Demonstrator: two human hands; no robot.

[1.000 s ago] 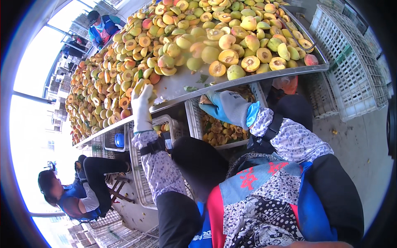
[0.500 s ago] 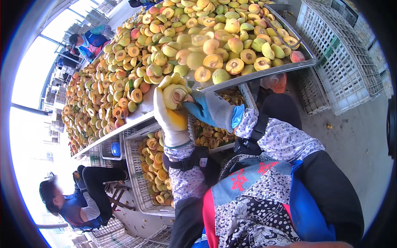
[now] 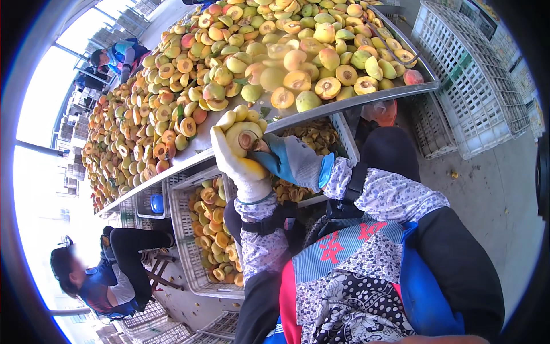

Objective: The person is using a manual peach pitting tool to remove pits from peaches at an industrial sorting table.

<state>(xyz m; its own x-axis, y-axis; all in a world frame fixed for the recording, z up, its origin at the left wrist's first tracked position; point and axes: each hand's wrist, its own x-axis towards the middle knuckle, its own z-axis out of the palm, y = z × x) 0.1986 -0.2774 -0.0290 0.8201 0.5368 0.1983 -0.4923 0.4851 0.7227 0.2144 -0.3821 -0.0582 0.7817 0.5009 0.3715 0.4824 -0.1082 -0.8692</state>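
In front of the table edge, my left hand (image 3: 236,164), in a white and yellow glove, grips a peach half (image 3: 233,137). Its cut face is turned toward my right hand, and the brown pit (image 3: 247,139) shows in the middle. My right hand (image 3: 289,158), in a blue and grey glove, is closed with its fingertips at the pit. Whatever the right fingers hold is too small to make out. Just beyond both hands, many halved peaches (image 3: 327,88) lie piled on a metal-edged table (image 3: 355,102).
Below my left forearm stands a white crate (image 3: 184,241) of peach halves. Another crate (image 3: 345,133), holding brownish scraps, is under the table edge. Stacked white crates (image 3: 458,86) rise at right. One person (image 3: 109,286) sits at lower left; another person (image 3: 120,54) is at the far left.
Both hands remain at the peach half, with the left glove slightly turned and the right hand shifted a little. The person at the far left has moved an arm toward the pile.
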